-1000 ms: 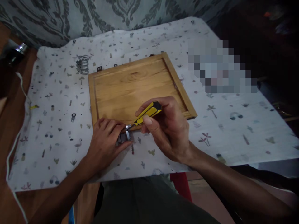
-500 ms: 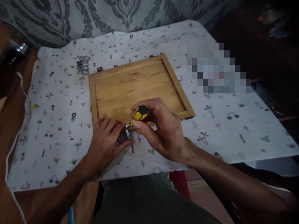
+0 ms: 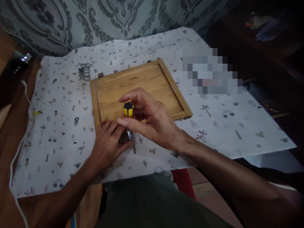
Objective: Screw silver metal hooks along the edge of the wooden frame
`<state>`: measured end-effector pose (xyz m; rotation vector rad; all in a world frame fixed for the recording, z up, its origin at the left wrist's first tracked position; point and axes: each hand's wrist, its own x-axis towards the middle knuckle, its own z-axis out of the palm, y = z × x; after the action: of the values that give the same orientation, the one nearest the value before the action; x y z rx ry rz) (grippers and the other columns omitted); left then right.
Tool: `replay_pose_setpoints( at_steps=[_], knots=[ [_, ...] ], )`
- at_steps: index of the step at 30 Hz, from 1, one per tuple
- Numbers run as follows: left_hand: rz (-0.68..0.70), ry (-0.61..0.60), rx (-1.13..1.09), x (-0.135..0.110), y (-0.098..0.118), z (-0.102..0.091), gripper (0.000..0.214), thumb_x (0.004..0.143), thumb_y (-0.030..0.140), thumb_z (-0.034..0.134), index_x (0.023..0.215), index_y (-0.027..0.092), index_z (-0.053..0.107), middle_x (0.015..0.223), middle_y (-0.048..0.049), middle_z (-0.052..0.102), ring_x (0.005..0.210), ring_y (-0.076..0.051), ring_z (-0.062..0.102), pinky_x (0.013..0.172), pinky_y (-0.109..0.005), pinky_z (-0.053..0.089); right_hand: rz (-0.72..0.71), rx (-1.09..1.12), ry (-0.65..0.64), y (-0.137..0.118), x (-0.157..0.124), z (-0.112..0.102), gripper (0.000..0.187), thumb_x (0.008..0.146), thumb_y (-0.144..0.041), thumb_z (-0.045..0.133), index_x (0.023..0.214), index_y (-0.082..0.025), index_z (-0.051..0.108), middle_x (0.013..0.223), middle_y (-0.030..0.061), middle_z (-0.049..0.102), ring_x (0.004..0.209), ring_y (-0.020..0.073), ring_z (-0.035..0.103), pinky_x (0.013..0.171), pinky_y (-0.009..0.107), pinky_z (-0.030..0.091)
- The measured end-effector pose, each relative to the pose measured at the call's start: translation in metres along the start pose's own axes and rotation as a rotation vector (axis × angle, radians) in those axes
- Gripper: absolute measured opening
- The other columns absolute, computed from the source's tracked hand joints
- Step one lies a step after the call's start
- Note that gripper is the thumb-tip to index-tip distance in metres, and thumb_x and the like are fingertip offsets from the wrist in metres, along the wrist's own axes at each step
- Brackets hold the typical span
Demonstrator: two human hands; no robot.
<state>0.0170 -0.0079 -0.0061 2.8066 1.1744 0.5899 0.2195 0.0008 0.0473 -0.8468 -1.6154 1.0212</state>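
Quick update from my end: since a sec ago, the yellow-and-black screwdriver (image 3: pixel 128 109) has swung from a rightward lean to nearly upright, butt end toward the cam. My read: it's now lined up over the metal latch (image 3: pixel 129 135), though the tip is hidden, so can't confirm contact. The right hand (image 3: pixel 152 118) has opened up around the handle, index finger lifted clear, thumb across its lower part; can't tell if anything grips, maybe a re-grip mid-turn. The left hand (image 3: pixel 106 142) hasn't budged: clamped w/ fingers on top and thumb below, pinning the latch to the near edge of the framed wooden panel (image 3: pixel 137 80).

Surface: panel lies flat on a white printed tablecloth (image 3: pixel 218 133), small dark fittings (image 3: pixel 100 75) along its far edge, bunch of metal clips (image 3: pixel 84 72) near its far left corner. Room's dim; damask-patterned curtain or wall covering (image 3: pixel 102 19) behind, white cord (image 3: pixel 23 84) at left.
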Motion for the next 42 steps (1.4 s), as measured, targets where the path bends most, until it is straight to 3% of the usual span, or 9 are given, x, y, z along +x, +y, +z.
replay_pose_setpoints(
  at_steps=[3,6,10,13,17,22,28,32,42],
  knots=[
    [-0.008,-0.028,-0.016,0.001,-0.001,-0.001,0.038,0.096,0.052,0.064,0.116,0.021,0.065,0.106,-0.0088,0.070,0.099,-0.031,0.061,0.093,-0.052,0.047,-0.009,0.064,-0.043,-0.001,0.003,-0.003,0.023,0.102,-0.032,0.056,0.121,-0.019,0.059,0.090,-0.0020,0.057,0.068,0.0079,0.055,0.060,0.020,0.048],
    [-0.019,-0.032,-0.028,0.002,-0.001,-0.002,0.039,0.096,0.055,0.063,0.112,0.020,0.067,0.104,-0.0091,0.069,0.099,-0.031,0.061,0.093,-0.052,0.048,-0.064,0.137,-0.025,0.002,0.008,-0.002,0.016,0.100,-0.034,0.059,0.102,-0.018,0.062,0.097,0.0005,0.060,0.075,0.0081,0.056,0.060,0.019,0.048],
    [-0.030,-0.057,-0.023,0.003,-0.001,-0.002,0.039,0.095,0.057,0.064,0.109,0.020,0.068,0.104,-0.0094,0.070,0.099,-0.031,0.061,0.093,-0.052,0.048,-0.048,0.233,0.031,0.008,0.014,0.002,0.033,0.091,-0.046,0.072,0.082,-0.019,0.055,0.078,-0.0036,0.051,0.068,0.0078,0.049,0.054,0.018,0.042],
    [-0.040,-0.077,0.010,0.005,0.000,-0.004,0.036,0.092,0.055,0.069,0.104,0.021,0.068,0.101,-0.0076,0.070,0.098,-0.030,0.062,0.093,-0.051,0.047,-0.016,0.284,0.045,0.010,0.016,0.004,0.040,0.085,-0.049,0.078,0.078,-0.020,0.051,0.072,-0.0063,0.046,0.061,0.0061,0.044,0.050,0.018,0.039],
    [-0.060,-0.129,0.022,0.008,0.000,-0.008,0.032,0.088,0.048,0.076,0.102,0.021,0.068,0.103,-0.0076,0.070,0.099,-0.031,0.062,0.094,-0.052,0.048,-0.036,0.326,-0.017,0.011,0.017,0.001,0.037,0.086,-0.047,0.078,0.086,-0.019,0.054,0.072,-0.0075,0.048,0.054,0.0033,0.044,0.047,0.016,0.037],
    [-0.061,-0.146,0.018,0.010,0.000,-0.011,0.028,0.087,0.045,0.078,0.100,0.021,0.070,0.103,-0.0080,0.069,0.099,-0.031,0.063,0.093,-0.052,0.048,-0.069,0.268,-0.109,0.012,0.016,-0.002,0.028,0.100,-0.043,0.060,0.113,-0.018,0.060,0.080,-0.0055,0.056,0.049,0.0017,0.050,0.048,0.016,0.040],
    [-0.054,-0.141,-0.022,0.010,-0.003,-0.010,0.029,0.088,0.045,0.076,0.104,0.021,0.068,0.102,-0.0073,0.070,0.099,-0.031,0.063,0.092,-0.052,0.049,-0.108,0.330,-0.039,0.013,0.013,0.001,0.036,0.088,-0.049,0.075,0.089,-0.017,0.059,0.079,-0.0050,0.054,0.053,0.0023,0.041,0.045,0.017,0.032],
    [-0.039,-0.116,-0.064,0.009,-0.005,-0.008,0.029,0.088,0.046,0.076,0.102,0.023,0.067,0.107,-0.0075,0.071,0.101,-0.031,0.064,0.092,-0.052,0.050,-0.096,0.372,-0.050,0.012,0.009,0.000,0.043,0.082,-0.049,0.081,0.082,-0.021,0.050,0.071,-0.0073,0.051,0.055,0.0043,0.042,0.047,0.017,0.036],
    [-0.035,-0.111,-0.070,0.008,-0.007,-0.007,0.029,0.088,0.042,0.076,0.106,0.022,0.066,0.105,-0.0080,0.071,0.106,-0.033,0.064,0.096,-0.056,0.050,-0.077,0.393,-0.180,0.010,0.000,-0.002,0.024,0.094,-0.037,0.067,0.107,-0.017,0.063,0.079,-0.0055,0.059,0.048,0.0020,0.050,0.043,0.016,0.038]
  ],
)
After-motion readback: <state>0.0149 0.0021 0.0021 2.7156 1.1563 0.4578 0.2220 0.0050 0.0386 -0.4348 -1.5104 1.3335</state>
